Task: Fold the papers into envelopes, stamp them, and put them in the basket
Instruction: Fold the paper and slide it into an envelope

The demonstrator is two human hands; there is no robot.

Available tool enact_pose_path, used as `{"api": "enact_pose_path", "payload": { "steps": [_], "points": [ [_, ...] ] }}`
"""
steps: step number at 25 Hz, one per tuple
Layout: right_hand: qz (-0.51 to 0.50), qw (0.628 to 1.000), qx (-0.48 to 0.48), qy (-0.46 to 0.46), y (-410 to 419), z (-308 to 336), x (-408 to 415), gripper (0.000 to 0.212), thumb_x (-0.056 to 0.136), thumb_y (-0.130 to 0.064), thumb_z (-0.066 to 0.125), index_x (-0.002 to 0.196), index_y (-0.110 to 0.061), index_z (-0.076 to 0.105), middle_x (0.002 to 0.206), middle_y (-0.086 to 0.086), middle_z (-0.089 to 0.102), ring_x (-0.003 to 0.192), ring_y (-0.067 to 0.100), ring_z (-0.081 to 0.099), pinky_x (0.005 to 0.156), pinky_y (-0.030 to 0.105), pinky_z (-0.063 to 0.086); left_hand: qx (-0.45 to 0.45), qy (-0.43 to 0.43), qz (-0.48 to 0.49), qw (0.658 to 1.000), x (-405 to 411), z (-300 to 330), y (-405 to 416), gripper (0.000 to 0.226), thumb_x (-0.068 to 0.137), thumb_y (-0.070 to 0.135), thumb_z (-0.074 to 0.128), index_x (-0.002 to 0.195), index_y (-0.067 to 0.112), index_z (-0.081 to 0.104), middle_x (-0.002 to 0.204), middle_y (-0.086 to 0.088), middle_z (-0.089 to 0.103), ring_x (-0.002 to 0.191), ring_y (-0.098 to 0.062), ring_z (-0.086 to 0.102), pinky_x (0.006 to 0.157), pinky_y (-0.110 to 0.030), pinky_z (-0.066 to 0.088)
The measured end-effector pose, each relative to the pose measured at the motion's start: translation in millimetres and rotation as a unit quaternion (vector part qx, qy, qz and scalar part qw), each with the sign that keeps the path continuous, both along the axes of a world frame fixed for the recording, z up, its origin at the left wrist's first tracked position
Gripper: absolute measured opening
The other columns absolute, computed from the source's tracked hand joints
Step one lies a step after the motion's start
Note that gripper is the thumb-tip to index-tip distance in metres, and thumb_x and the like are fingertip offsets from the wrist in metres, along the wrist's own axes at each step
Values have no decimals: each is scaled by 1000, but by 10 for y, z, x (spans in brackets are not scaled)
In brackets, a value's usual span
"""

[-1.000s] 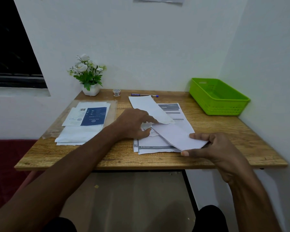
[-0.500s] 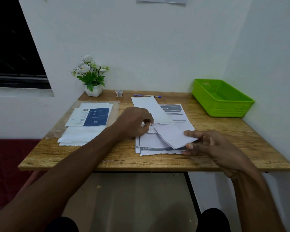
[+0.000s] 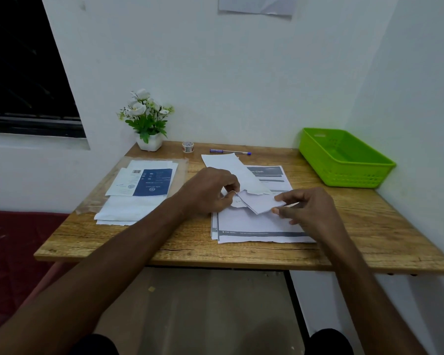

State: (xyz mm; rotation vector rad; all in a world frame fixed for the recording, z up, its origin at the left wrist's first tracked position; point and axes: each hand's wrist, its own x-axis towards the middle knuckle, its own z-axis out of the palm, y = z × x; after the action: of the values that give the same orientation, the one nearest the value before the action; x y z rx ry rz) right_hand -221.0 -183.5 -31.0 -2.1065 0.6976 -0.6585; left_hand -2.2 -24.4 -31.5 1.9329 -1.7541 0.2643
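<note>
A folded white paper (image 3: 260,203) lies over a stack of printed sheets (image 3: 256,224) in the middle of the wooden table (image 3: 144,242). My left hand (image 3: 210,190) pinches the paper's left corner. My right hand (image 3: 308,206) pinches its right end between thumb and fingers. A long folded paper strip (image 3: 231,170) lies just behind, partly under my left hand. The green basket (image 3: 344,160) stands at the table's back right with nothing visible in it.
A pile of papers with a blue printed sheet (image 3: 144,185) lies on clear plastic at the left. A potted white flower (image 3: 148,121), a small tape roll (image 3: 188,146) and a blue pen (image 3: 230,151) sit along the back edge. Walls close in behind and on the right.
My right hand has slid left and away from the front edge, folding the paper's right end inward. The paper now looks shorter. My left hand stays on its left corner.
</note>
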Motion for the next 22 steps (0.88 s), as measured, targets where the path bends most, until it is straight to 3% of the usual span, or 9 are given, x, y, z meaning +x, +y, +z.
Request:
{"api": "enact_pose_path", "payload": {
  "steps": [5, 10, 13, 15, 17, 20, 22],
  "points": [
    [4, 992, -126, 24, 89, 5, 174, 20, 81, -25, 88, 100, -21, 83, 89, -7, 79, 61, 2, 73, 71, 37, 63, -10, -4, 1, 1000, 1, -4, 1, 18, 87, 16, 76, 105, 13, 77, 100, 0, 77, 85, -13, 68, 76, -38, 61],
    [11, 973, -217, 81, 49, 58, 321, 13, 88, -28, 81, 100, -27, 84, 79, -9, 78, 65, 8, 70, 78, 37, 60, -9, -2, -10, 1000, 0, 6, 24, 14, 87, 16, 76, 101, 14, 77, 97, 1, 77, 82, -12, 68, 74, -39, 61],
    [20, 963, -245, 105, 24, 92, 390, 11, 85, -30, 83, 95, -24, 84, 70, -9, 73, 64, 8, 65, 71, 33, 57, -17, 2, -13, 1000, 3, 16, 29, 13, 85, 14, 76, 98, 13, 77, 95, 1, 77, 81, -12, 68, 73, -39, 61],
    [14, 956, -268, 120, 22, 83, 443, 13, 83, -33, 85, 88, -22, 82, 73, -9, 72, 66, 8, 62, 59, 25, 45, -22, -1, -18, 1000, -4, 21, 41, 12, 85, 13, 76, 97, 12, 77, 93, 0, 77, 80, -12, 68, 73, -39, 61],
    [5, 956, -268, 117, 10, 80, 481, 13, 80, -34, 87, 83, -22, 80, 72, -10, 70, 66, 7, 61, 54, 22, 37, -23, -4, -24, 999, -8, 29, 51, 11, 85, 12, 76, 96, 12, 77, 92, 0, 77, 80, -13, 68, 73, -39, 60],
    [17, 972, -214, 92, -21, 95, 520, 13, 76, -31, 90, 77, -23, 81, 67, -10, 71, 60, 6, 64, 58, 29, 53, -25, -3, -26, 999, -7, 46, 61, 12, 85, 11, 77, 96, 11, 78, 93, -1, 77, 81, -14, 69, 74, -39, 61],
    [26, 973, -210, 93, -25, 94, 533, 21, 70, -38, 94, 76, -23, 79, 67, -10, 71, 60, 6, 64, 57, 28, 50, -30, -1, -26, 999, -4, 48, 61, 12, 84, 11, 77, 96, 11, 78, 93, -2, 78, 81, -14, 70, 74, -39, 61]
  ]
}}
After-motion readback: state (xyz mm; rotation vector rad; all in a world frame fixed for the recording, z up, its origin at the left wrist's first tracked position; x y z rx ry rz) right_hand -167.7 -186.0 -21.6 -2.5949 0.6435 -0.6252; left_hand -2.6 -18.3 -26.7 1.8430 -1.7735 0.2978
